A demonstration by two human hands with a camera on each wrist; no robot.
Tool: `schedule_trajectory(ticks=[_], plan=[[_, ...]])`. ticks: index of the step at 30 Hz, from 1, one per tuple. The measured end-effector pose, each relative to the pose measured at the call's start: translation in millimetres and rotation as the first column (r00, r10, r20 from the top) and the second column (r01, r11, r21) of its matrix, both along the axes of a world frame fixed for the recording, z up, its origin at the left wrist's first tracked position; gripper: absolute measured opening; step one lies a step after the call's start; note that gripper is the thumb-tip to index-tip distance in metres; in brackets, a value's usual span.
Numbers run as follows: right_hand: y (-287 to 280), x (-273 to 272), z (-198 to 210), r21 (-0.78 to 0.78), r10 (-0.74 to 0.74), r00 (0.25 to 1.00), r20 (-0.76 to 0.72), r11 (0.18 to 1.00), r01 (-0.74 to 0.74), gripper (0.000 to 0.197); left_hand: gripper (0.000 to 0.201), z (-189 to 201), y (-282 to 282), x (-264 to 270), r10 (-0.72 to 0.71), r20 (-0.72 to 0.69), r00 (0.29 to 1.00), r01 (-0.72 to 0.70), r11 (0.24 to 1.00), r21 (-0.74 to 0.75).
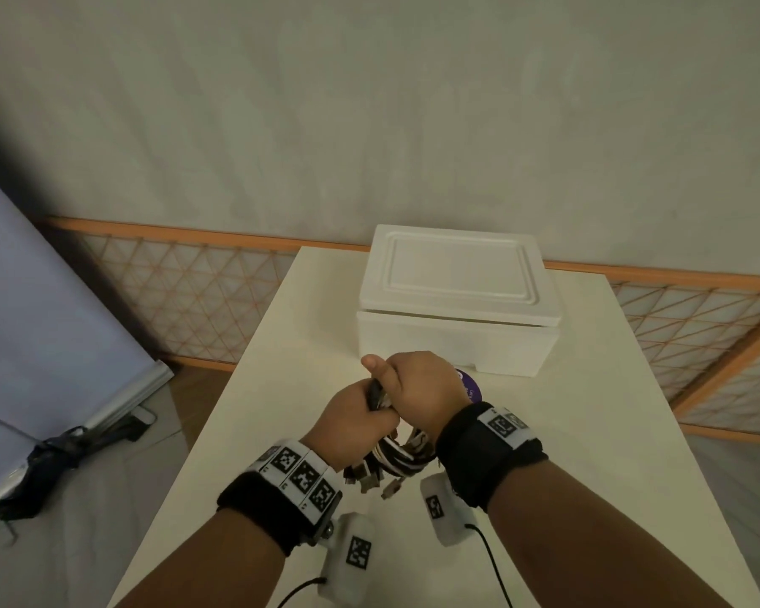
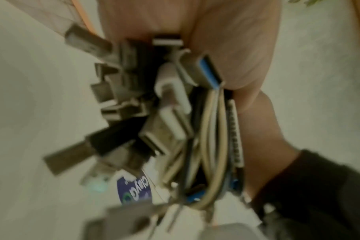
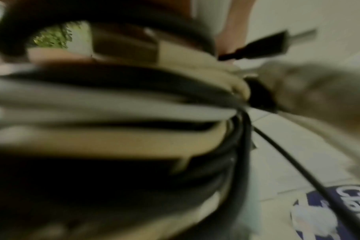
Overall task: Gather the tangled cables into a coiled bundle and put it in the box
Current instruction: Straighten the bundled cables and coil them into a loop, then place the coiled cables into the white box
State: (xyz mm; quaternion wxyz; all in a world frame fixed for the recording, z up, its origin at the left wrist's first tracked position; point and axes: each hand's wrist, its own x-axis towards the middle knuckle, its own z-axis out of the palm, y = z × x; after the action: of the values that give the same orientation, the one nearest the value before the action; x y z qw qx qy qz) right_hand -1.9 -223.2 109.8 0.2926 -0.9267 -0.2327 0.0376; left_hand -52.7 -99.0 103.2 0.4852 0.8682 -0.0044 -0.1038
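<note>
My left hand [image 1: 349, 416] and my right hand [image 1: 417, 388] meet above the middle of the desk [image 1: 589, 432], both closed around the cables [image 1: 398, 456]. The fingers of each hand curl tight on the bundle, and my right thumb sticks up at the top. The cables are smooth rubbery cords, white, cream and black, looped together, with a striped braided one among them. A cluster of flat metal plugs [image 2: 121, 91] hangs loose below my left palm, one with a blue tongue.

The box [image 1: 457, 313] sits at the far edge of the desk, well apart from the bundle. It is white foam, rectangular, with rounded corners, and its ridged lid is on. A round purple sticker [image 1: 470, 383] lies on the desk just beside my right hand.

The desk is plain, matte and cream. Behind it stands a pale wall with an orange-framed lattice panel [image 1: 185, 296] along its foot.
</note>
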Motion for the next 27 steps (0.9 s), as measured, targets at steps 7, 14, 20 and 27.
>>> schedule_trajectory(ticks=[7, 14, 20, 27], plan=[[-7.3, 12.2, -4.0, 0.466, -0.146, 0.954, -0.263, 0.847, 0.258, 0.092, 0.016, 2.4, 8.2, 0.7, 0.180, 0.068, 0.981, -0.172, 0.978, -0.115], [6.0, -7.3, -13.3, 0.627, -0.044, 0.771, -0.635, 0.554, 0.548, 0.079, 0.012, -7.1, 12.9, 5.3, 0.391, -0.004, 0.920, -0.372, 0.871, -0.320], [13.0, -0.6, -7.8, 0.613, -0.165, 0.860, -0.484, 0.637, 0.467, 0.048, 0.015, -10.6, 4.9, 6.5, 0.486, -0.094, 0.869, -0.481, 0.782, -0.397], [14.1, 20.3, -20.6, 0.544, -0.050, 0.805, -0.591, 0.713, 0.443, 0.054, 0.018, -22.2, 13.8, 11.9, 0.448, -0.156, 0.880, -0.473, 0.802, -0.364]])
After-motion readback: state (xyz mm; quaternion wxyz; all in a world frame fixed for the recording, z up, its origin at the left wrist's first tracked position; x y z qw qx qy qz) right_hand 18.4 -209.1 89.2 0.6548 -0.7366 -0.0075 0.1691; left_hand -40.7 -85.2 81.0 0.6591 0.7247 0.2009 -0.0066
